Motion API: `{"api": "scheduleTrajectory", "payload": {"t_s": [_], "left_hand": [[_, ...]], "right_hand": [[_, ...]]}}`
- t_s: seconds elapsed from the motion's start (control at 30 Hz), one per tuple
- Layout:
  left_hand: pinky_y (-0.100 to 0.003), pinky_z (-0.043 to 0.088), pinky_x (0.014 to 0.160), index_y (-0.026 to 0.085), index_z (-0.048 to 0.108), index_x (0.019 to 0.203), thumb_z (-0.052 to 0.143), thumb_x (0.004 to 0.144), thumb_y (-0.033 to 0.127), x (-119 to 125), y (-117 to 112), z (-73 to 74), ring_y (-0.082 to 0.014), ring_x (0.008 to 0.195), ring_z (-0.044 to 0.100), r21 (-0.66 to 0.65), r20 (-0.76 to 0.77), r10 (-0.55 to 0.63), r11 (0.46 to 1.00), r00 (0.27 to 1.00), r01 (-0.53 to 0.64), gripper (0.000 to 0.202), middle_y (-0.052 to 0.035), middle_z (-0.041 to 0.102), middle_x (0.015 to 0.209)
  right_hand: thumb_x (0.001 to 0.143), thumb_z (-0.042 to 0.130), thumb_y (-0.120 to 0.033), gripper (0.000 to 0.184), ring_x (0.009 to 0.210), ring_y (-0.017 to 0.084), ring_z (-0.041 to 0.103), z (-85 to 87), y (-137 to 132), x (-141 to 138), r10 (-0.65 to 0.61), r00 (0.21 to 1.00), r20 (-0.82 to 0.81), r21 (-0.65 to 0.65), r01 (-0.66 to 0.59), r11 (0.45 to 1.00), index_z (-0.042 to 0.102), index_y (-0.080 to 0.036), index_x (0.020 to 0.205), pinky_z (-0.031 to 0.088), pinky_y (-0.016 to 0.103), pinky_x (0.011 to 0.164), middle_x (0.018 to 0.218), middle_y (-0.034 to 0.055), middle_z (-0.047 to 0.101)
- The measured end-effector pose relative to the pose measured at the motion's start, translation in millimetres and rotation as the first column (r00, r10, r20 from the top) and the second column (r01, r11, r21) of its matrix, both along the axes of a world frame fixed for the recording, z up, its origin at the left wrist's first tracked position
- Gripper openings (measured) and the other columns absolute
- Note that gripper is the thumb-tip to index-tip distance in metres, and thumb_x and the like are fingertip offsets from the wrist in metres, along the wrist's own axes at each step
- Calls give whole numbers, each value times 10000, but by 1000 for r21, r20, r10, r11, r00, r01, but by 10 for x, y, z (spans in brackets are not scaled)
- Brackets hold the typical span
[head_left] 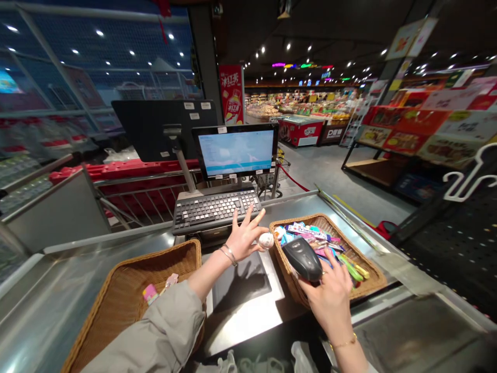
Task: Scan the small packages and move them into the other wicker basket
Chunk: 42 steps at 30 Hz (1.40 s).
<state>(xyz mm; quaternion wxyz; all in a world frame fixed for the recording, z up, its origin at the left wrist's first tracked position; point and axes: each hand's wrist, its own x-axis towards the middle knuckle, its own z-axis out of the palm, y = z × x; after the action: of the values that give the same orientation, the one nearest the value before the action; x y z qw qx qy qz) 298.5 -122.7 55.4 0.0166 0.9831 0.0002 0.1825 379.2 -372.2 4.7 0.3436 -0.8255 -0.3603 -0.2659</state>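
Observation:
A small white, egg-shaped item with faint markings (pixel 266 240) is pinched between the thumb and a finger of my left hand (pixel 244 237), the other fingers spread. This hand is over the counter, just in front of the keyboard (pixel 217 210). My right hand (pixel 331 294) is closed around a black handheld barcode scanner (pixel 303 259), its head pointing left. Beneath the scanner is a wicker basket (pixel 367 291) filled with several colourful small packages (pixel 306 229). Under my left forearm, another wicker basket (pixel 116 295) holds a pink-and-yellow item (pixel 149 293) and a pale pink one (pixel 171 280).
A lit monitor (pixel 236 151) stands behind the keyboard, with a second dark screen (pixel 159 129) to its left. A dark flat panel (pixel 243 277) is set into the metal counter (pixel 42 295). Plastic bags (pixel 303 357) hang at the near edge. White hangers (pixel 462 181) are at right.

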Motion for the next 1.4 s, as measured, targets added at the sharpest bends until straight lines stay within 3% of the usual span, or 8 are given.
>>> {"api": "scheduleTrajectory", "payload": {"t_s": [0.43, 1.13, 1.3, 1.4], "left_hand": [[-747, -66, 1047, 266, 555, 1229, 726, 760, 352, 376, -198, -31, -360, 1459, -50, -21, 0, -113, 993, 994, 113, 507, -99, 239, 1569], [-742, -69, 1053, 265, 552, 1235, 691, 782, 271, 869, -538, -175, -344, 1465, -10, -104, -34, -271, 958, 962, 266, 474, -104, 286, 1552], [-745, -51, 1059, 309, 538, 1267, 684, 789, 305, 1027, -725, -229, -346, 1465, 2, -114, -46, -345, 934, 937, 339, 500, -64, 285, 1556], [-733, -42, 1077, 380, 442, 1356, 633, 839, 345, 1162, -928, -279, -328, 1468, 42, -117, -27, -325, 940, 945, 320, 552, -18, 289, 1557]], "right_hand": [[800, 550, -555, 414, 1207, 296, 515, -65, -253, 188, -156, 988, 10, 31, 156, 987, 645, -176, 937, 267, 527, 1064, 1105, 133, 676], [800, 544, -542, 454, 1193, 316, 531, 18, -624, 406, -364, 927, -93, 95, 372, 923, 679, -141, 967, 348, 509, 1029, 1053, 152, 689], [789, 570, -530, 480, 1159, 317, 557, 18, -751, 424, -412, 907, -84, 135, 420, 898, 678, -111, 996, 386, 488, 1010, 1086, 176, 678], [797, 558, -549, 495, 1157, 319, 557, 7, -793, 415, -440, 893, -94, 142, 449, 882, 681, -119, 1010, 381, 495, 1014, 1098, 169, 677]]}}
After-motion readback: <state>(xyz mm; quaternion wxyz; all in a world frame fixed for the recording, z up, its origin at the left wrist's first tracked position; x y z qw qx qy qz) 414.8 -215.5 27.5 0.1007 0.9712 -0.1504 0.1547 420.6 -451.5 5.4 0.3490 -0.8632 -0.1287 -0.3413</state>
